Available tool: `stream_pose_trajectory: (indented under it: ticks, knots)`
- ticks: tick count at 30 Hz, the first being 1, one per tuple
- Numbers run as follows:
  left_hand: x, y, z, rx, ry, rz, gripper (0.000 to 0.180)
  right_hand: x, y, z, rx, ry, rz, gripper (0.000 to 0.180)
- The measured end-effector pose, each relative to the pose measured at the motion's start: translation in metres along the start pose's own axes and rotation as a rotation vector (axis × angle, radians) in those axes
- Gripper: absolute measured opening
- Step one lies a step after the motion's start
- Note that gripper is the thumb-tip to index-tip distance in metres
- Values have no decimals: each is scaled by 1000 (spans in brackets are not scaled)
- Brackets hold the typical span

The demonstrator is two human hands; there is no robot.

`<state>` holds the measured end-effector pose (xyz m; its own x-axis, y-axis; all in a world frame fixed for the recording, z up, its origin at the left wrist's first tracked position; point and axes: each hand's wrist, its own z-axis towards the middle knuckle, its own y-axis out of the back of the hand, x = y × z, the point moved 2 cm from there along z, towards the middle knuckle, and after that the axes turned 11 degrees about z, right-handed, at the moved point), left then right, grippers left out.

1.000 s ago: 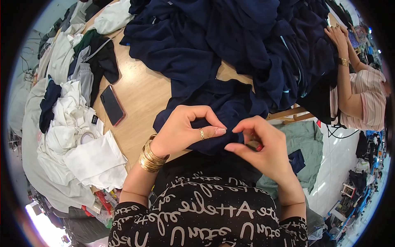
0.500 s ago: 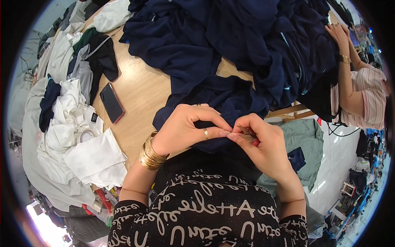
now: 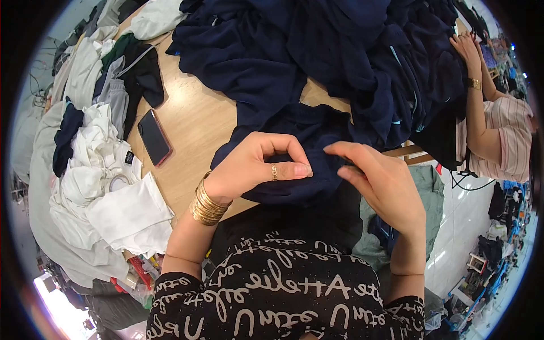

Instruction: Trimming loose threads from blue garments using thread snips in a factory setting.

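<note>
A navy garment (image 3: 294, 127) lies on the wooden table (image 3: 198, 122) just in front of me, its near edge hanging toward my lap. My left hand (image 3: 255, 167), with a ring and gold bangles (image 3: 207, 205), curls over that edge and pinches the cloth between thumb and fingers. A short gap to the right, my right hand (image 3: 379, 181) holds the same edge with thumb and forefinger, its fingertips pointing left. The piece of cloth between the two hands is partly hidden by my fingers.
A big heap of navy clothes (image 3: 351, 51) covers the far table. A dark phone (image 3: 154, 137) lies left of my hands, beside piled white garments (image 3: 102, 187) and a black one (image 3: 144, 76). Another person's arm (image 3: 481, 107) rests on the heap at right.
My fingertips were touching over the cloth edge; now the right hand has drawn a little to the right, opening a small gap between the hands.
</note>
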<state>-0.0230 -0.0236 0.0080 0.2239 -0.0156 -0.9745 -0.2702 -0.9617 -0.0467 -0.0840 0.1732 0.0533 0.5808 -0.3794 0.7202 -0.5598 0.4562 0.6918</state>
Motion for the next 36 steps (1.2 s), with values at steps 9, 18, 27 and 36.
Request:
stream_pose_trajectory:
  ticks: [9,18,27,36]
  knots:
    - [-2,2,0,30,-2,-81,13,13,13,3,82,108,-47,33]
    - [-8,0,2,29,-25,17,11,20,12,15,190,184,-160,22]
    - [-5,-2,6,62,-77,80,16,19,12,22,254,160,-78,22]
    - [-2,-3,8,111,-80,76,18,19,10,20,268,145,-124,22]
